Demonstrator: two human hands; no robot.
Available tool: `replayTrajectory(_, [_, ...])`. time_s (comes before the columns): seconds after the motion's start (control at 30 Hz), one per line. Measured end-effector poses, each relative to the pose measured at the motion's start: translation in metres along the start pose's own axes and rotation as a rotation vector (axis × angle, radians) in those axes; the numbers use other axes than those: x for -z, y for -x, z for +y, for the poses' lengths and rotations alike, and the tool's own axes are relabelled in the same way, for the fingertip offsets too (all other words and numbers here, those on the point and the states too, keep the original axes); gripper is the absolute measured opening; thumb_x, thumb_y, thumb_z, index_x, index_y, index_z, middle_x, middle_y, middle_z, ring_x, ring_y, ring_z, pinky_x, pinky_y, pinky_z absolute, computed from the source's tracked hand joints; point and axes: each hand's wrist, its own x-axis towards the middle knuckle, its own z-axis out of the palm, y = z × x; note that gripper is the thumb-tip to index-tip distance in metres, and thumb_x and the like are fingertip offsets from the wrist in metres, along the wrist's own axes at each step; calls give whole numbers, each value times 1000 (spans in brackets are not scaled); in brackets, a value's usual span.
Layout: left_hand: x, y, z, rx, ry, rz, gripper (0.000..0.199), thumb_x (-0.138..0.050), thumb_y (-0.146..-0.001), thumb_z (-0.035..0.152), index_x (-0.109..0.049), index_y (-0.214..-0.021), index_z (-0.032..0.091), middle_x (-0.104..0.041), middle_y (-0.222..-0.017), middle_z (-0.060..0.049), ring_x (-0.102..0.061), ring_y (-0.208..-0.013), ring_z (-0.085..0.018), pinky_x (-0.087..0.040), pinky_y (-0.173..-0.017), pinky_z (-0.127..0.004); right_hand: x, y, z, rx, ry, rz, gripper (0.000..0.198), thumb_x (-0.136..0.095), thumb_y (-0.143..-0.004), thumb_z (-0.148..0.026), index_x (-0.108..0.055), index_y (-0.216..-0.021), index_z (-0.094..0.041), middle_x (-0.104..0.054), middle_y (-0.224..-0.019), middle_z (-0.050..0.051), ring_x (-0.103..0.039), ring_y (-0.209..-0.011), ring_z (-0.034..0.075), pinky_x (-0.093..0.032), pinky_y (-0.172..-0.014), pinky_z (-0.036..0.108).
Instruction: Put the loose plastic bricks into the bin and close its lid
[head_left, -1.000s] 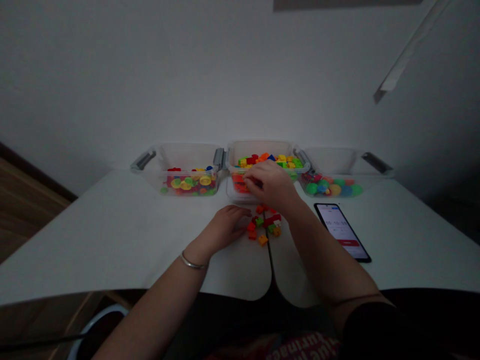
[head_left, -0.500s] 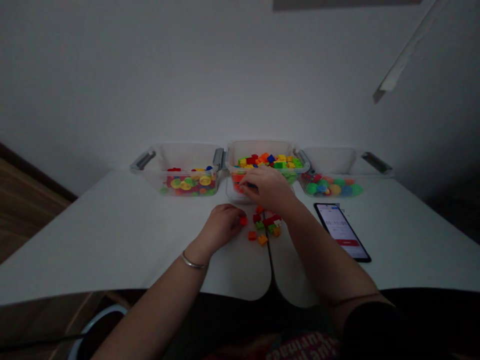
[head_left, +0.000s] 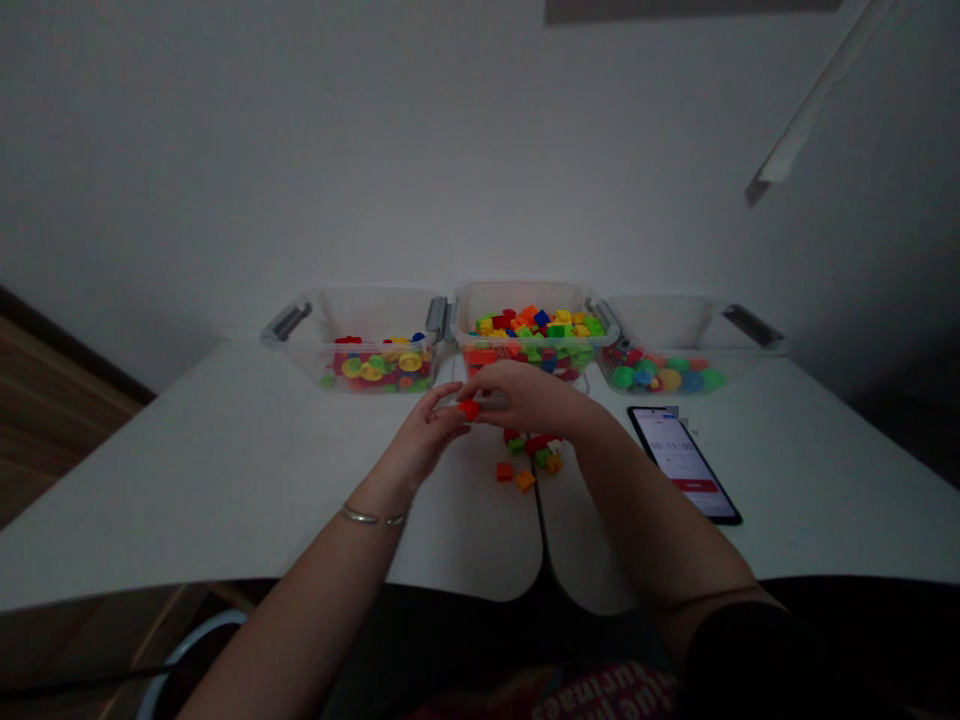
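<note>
A small red toy brick point(head_left: 469, 409) is pinched between the fingertips of my left hand point(head_left: 421, 440), just above the table. My right hand point(head_left: 525, 398) meets it from the other side, thumb and fingers closed about the same brick. Below them on the table lie several loose bricks, among them a red-orange brick point(head_left: 504, 471), an orange brick point(head_left: 525, 481) and a green brick point(head_left: 516, 447). My right hand partly hides the front of the middle clear bin point(head_left: 525, 292), which is filled with coloured bricks.
On the left stands a clear bin point(head_left: 367, 305) with mixed coloured pieces. The right clear bin point(head_left: 664, 312) contains round coloured pieces. A phone point(head_left: 686, 465) with its screen lit lies to the right of my right forearm. A gap point(head_left: 541, 520) runs between two table sections.
My left hand has lifted the red brick up and slightly left. My right hand has come down from the middle bin's front to meet it.
</note>
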Motion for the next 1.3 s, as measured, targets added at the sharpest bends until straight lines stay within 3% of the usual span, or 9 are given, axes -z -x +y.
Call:
replayTrajectory(0.3, [-4, 4, 7, 26, 47, -61, 58, -85, -68, 36, -63, -120, 23, -71, -110, -5, -68, -87, -14, -53, -81, -29, -2, 0, -2, -24, -141, 28, 15, -65, -86, -20, -70, -100, -21, -73, -100, 3, -65, -89, 15, -49, -79, 27])
replayTrajectory(0.4, [-4, 4, 6, 12, 72, -60, 57, -84, -69, 37, -63, -120, 23, -73, -105, -5, -68, -87, -15, -53, -84, -31, 1, 0, -3, -4, -196, 63, 15, -63, -87, -21, -69, -101, -21, -73, -100, 2, -65, -87, 14, -50, -78, 27])
replayTrajectory(0.47, [-3, 4, 4, -28, 34, -40, 53, -82, -71, 41, -63, -117, 22, -73, -93, -4, -68, -84, -16, -52, -83, -31, 6, 2, -4, -3, -176, 146, 15, -62, -88, -23, -69, -101, -21, -72, -100, 3, -65, -88, 15, -50, -79, 28])
replayTrajectory(0.57, [-1, 5, 2, -79, -150, -46, 48, -77, -74, 44, -63, -114, 20, -73, -86, -4, -67, -79, -17, -50, -77, -31, 16, 6, -3, -111, -29, 391, 15, -60, -87, -22, -69, -99, -19, -72, -101, 6, -65, -93, 19, -49, -85, 33])
replayTrajectory(0.67, [-1, 9, 2, -139, -416, -149, 40, -75, -76, 40, -65, -109, 21, -73, -95, -6, -66, -88, -20, -50, -78, -32, 26, 12, 6, -284, 172, 648, 18, -56, -86, -20, -69, -98, -20, -72, -106, 9, -64, -102, 24, -47, -95, 40])
replayTrajectory(0.77, [-2, 11, 4, -257, -715, -249, 28, -74, -76, 33, -69, -102, 21, -72, -103, -7, -64, -98, -23, -49, -87, -38, 31, 17, 18, -398, 281, 757, 20, -53, -87, -21, -69, -101, -20, -71, -108, 10, -64, -102, 26, -47, -95, 42])
replayTrajectory(0.9, [-4, 11, 4, -419, -999, -376, 26, -79, -75, 35, -72, -97, 23, -72, -104, -7, -63, -102, -26, -44, -96, -44, 31, 19, 31, -497, 351, 739, 22, -53, -88, -22, -69, -103, -20, -71, -107, 11, -64, -100, 27, -47, -93, 42])
replayTrajectory(1.07, [-9, 13, 4, -495, -1229, -465, 47, -87, -67, 45, -72, -106, 24, -71, -111, -8, -62, -106, -29, -41, -98, -47, 27, 17, 32, -601, 426, 641, 22, -53, -89, -26, -71, -101, -20, -73, -105, 11, -65, -100, 29, -46, -92, 43])
replayTrajectory(1.3, [-9, 15, 0, -559, -1317, -526, 22, -78, -80, 35, -75, -101, 27, -72, -108, -5, -62, -104, -25, -38, -95, -44, 27, 14, 30, -697, 502, 500, 33, -45, -94, -33, -75, -93, -20, -76, -95, 10, -66, -92, 28, -44, -83, 40])
